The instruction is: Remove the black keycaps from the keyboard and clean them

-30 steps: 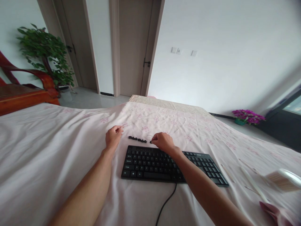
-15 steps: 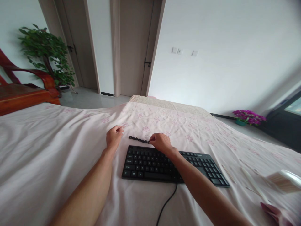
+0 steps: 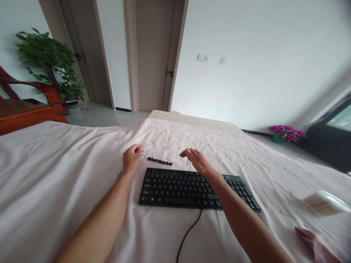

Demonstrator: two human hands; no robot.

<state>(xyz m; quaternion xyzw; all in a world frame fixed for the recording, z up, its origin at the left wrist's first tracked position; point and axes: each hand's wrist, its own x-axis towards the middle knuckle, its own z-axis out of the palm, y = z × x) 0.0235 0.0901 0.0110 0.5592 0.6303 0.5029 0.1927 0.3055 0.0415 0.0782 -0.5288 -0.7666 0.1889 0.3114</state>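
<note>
My left hand [image 3: 132, 157] rests on the cloth left of the keycaps, fingers curled and pinched; whatever it may hold is hidden. A row of several small black keycaps [image 3: 159, 161] lies just behind the black keyboard [image 3: 175, 188]. Over the keyboard's back edge is my right hand [image 3: 196, 159], bent at the fingers around what looks like a wire keycap puller [image 3: 193, 146]. The wire loop shows beyond the knuckles and its ends show below the fingers. A small dark bit appears by those ends, too small to name.
The keyboard's cable [image 3: 189, 230] runs toward me over the floral cloth [image 3: 219, 233]. To the right lie thin sticks [image 3: 260, 197], a clear box of cotton swabs [image 3: 325, 202] and a pink cloth [image 3: 315, 243]. A wooden chair [image 3: 33, 109] stands at the left.
My right hand has moved right and away from the end of the keycap row, the wire tool moving with it. My left hand stays about where it was. The view has shifted slightly.
</note>
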